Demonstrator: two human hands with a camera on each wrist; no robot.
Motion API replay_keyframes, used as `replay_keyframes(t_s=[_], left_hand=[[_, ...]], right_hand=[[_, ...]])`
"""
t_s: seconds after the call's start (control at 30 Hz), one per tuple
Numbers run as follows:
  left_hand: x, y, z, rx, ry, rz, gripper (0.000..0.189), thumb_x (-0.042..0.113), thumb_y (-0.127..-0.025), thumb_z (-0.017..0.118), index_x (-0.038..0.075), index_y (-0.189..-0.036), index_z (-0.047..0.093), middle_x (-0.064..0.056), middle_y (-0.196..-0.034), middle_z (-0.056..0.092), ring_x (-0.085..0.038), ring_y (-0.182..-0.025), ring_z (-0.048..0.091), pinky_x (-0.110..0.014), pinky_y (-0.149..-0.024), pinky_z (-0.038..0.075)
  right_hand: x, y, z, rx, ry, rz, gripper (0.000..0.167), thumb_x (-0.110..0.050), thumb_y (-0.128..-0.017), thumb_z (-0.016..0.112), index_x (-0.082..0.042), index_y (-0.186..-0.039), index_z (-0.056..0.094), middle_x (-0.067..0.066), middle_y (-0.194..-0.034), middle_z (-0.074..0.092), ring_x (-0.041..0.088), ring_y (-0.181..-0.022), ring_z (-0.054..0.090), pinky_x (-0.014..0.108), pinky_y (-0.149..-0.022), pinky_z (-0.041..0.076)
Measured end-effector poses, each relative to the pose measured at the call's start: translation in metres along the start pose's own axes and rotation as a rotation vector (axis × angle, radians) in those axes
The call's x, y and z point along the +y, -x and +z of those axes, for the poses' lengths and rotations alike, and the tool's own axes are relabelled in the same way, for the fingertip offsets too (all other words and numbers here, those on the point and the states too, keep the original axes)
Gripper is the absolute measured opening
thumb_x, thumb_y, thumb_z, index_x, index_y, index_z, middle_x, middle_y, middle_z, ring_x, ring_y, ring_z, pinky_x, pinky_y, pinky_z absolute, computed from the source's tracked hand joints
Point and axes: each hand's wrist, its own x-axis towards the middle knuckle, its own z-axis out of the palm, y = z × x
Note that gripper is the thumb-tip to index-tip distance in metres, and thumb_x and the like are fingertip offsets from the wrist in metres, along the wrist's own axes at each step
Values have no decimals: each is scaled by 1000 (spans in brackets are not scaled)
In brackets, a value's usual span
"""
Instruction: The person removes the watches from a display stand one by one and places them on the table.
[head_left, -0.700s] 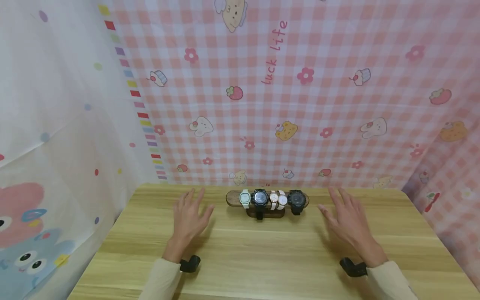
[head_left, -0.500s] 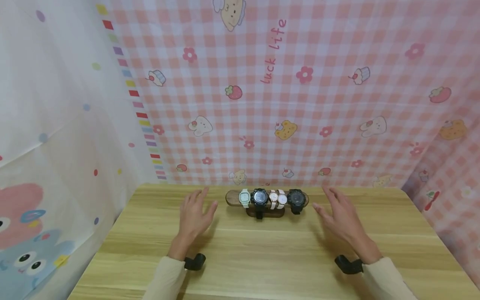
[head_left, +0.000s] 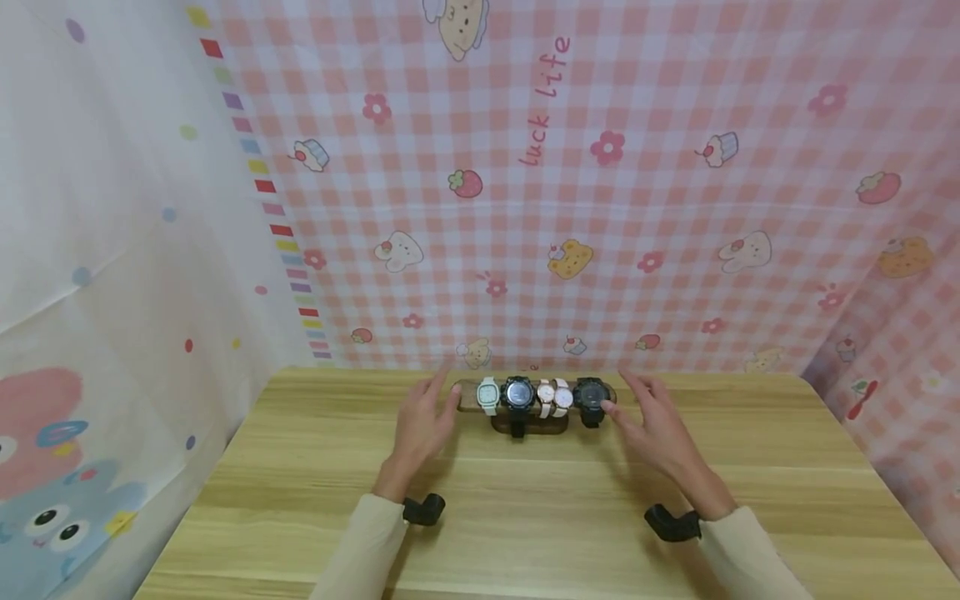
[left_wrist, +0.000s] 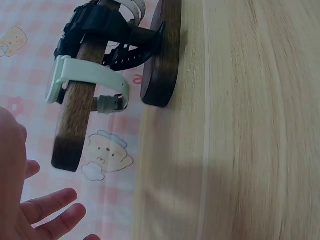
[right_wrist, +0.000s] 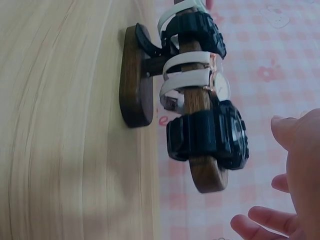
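A dark wooden watch stand [head_left: 551, 426] stands at the back of the table, its raised bar [left_wrist: 74, 125] carrying several watches. From left to right come a mint-green watch [head_left: 488, 397], a black digital watch [head_left: 519, 392], two slim watches [head_left: 562, 398] with pale straps, and a bulky black watch [right_wrist: 205, 135]. My left hand [head_left: 422, 425] is at the bar's left end, fingers spread, thumb tip overlapping that end in the head view. My right hand [head_left: 654, 427] is by the right end, thumb over the edge of the bulky black watch in that view. Both wrist views show gaps between hand and stand.
The stand rests on a light wood-grain table [head_left: 517, 517], close to its back edge. Behind hangs a pink checked cloth [head_left: 510, 225] with cartoon prints; a white printed curtain [head_left: 135, 275] hangs at the left. Black wrist mounts [head_left: 425, 510] sit on both wrists.
Both hands have moved inward toward the stand, the left to the right and the right to the left, ending at the bar's two ends. The stand and watches have stayed put.
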Motion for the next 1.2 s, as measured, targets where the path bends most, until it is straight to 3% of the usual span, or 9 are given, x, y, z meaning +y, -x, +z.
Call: replay_keyframes(t_s=[0.1,0.3,0.53,0.7,0.83,1.0,1.2], left_hand=[[1,-3,6,-22,11,-27,48,34,-105,47,17,-149,46,-22,-128,61,-40,-117,57,-57,-99,44],[5,-8,17,-35,32,-42,44,31,-106,45,15,-147,49,-17,-112,64,-31,-99,61,-51,-86,49],[4,-10,28,-67,95,-115,46,33,-108,40,17,-150,44,-15,-123,63,-30,-106,59,-51,-93,47],[0,-10,35,-60,153,-71,44,27,-108,41,13,-149,45,-13,-128,63,-29,-108,59,-47,-97,46],[-1,-9,40,-17,183,-19,42,22,-107,43,8,-147,48,-15,-136,59,-29,-116,59,-48,-103,44],[0,-8,43,12,205,3,41,19,-107,42,8,-146,49,-17,-120,63,-28,-105,57,-48,-99,46],[2,-8,45,22,211,7,38,17,-107,42,11,-144,53,-10,-94,59,-23,-87,54,-42,-86,47]], right_hand=[[-3,-1,3,-3,-21,15,68,-38,-99,60,-6,-153,35,31,-142,39,49,-124,45,66,-95,41],[-6,-3,9,-13,-48,33,68,-37,-98,62,-6,-153,35,28,-140,40,44,-115,51,59,-88,46],[-7,-6,17,-9,-49,54,69,-36,-98,63,-6,-153,36,28,-138,41,41,-108,53,52,-81,48],[-8,-8,20,1,-62,74,69,-34,-96,65,-5,-152,37,26,-134,43,36,-102,51,42,-75,45],[-9,-9,24,1,-87,98,69,-32,-95,68,-6,-152,38,23,-130,44,33,-99,49,38,-74,41],[-9,-11,28,6,-92,105,72,-31,-94,70,-4,-152,38,23,-130,44,34,-100,49,40,-78,42],[-8,-13,32,34,-89,108,74,-29,-91,73,0,-150,40,26,-132,44,35,-102,51,45,-83,45]])
